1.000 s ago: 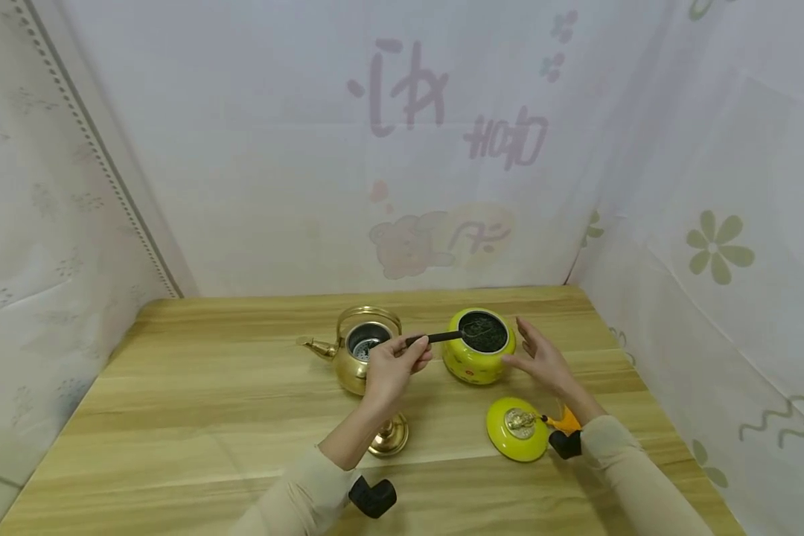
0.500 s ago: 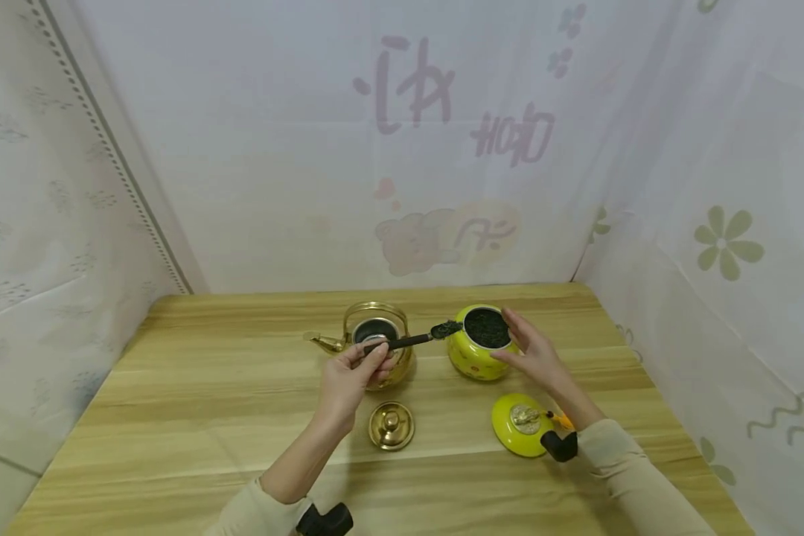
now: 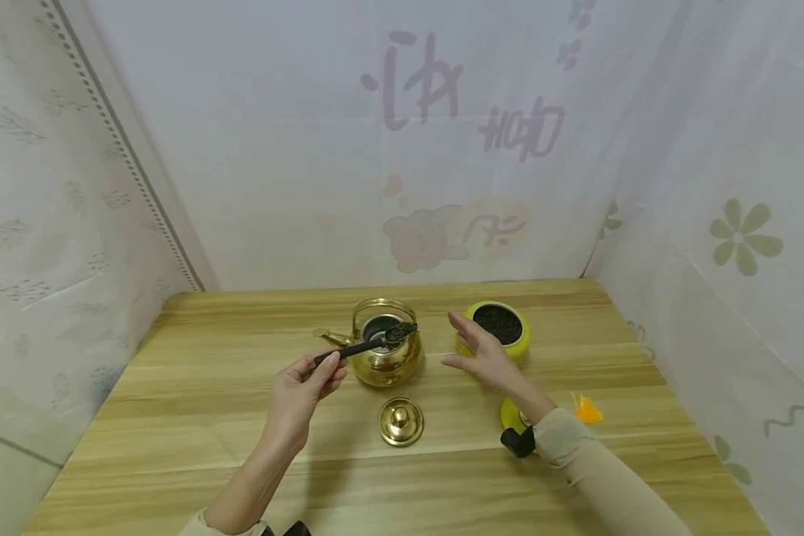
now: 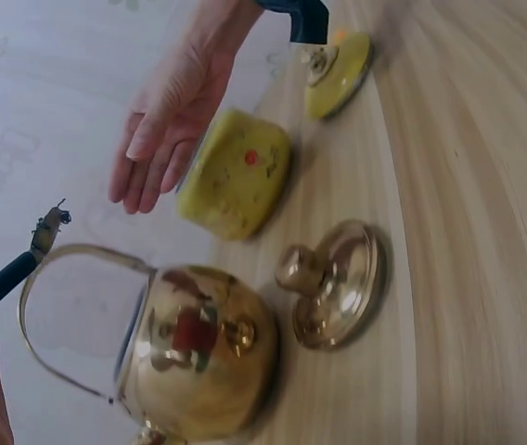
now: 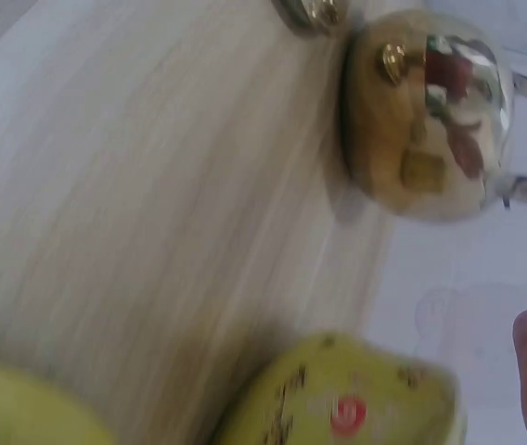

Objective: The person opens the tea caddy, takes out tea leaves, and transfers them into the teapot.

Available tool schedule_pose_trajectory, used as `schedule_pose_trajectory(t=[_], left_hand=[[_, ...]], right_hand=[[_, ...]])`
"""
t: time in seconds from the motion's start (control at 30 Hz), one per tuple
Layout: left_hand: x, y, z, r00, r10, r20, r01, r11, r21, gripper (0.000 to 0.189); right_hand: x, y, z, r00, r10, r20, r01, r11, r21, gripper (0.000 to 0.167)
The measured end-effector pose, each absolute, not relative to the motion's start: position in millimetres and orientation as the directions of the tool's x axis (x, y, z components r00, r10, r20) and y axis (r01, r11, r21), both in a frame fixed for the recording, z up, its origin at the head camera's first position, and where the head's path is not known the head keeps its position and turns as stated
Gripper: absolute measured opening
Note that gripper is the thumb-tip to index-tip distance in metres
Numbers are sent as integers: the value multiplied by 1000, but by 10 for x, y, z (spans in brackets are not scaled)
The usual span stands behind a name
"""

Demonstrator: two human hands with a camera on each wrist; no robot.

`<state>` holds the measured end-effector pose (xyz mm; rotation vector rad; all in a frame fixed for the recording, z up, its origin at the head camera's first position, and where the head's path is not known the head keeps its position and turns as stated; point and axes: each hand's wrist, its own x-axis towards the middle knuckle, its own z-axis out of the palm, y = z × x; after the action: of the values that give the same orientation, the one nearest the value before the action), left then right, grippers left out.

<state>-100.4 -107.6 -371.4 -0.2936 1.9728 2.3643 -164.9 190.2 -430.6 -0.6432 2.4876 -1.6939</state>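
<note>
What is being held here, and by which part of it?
The left hand pinches the scoop by its dark handle, near the end away from the leaves. The right hand holds nothing.

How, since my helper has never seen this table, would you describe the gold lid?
On the wooden table, find the gold kettle. On its near side lies a small, round gold lid, knob up. Unlike the kettle, it has no spout; unlike the yellow lid, it is gold.

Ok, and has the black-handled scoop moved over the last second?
Yes, the scoop went left: in the head view, its bowl has passed from the yellow jar to over the gold teapot.
</note>
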Motion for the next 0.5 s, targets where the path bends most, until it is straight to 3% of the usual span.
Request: schedule_pose_trajectory(t=[0.27,0.5], left_hand=[[-1015,-1202,-3756,-975,-126,-181,-158,-173,972,33],[-1033,-1257,-3803,-972,-150,-181,-155,-168,973,32]], right_hand=[[-1744,1663,-4400,-906,-393,157,-276,269,-923,80],[-1702,1509,-4226,-901,-417,116,-245,271,-931,78]])
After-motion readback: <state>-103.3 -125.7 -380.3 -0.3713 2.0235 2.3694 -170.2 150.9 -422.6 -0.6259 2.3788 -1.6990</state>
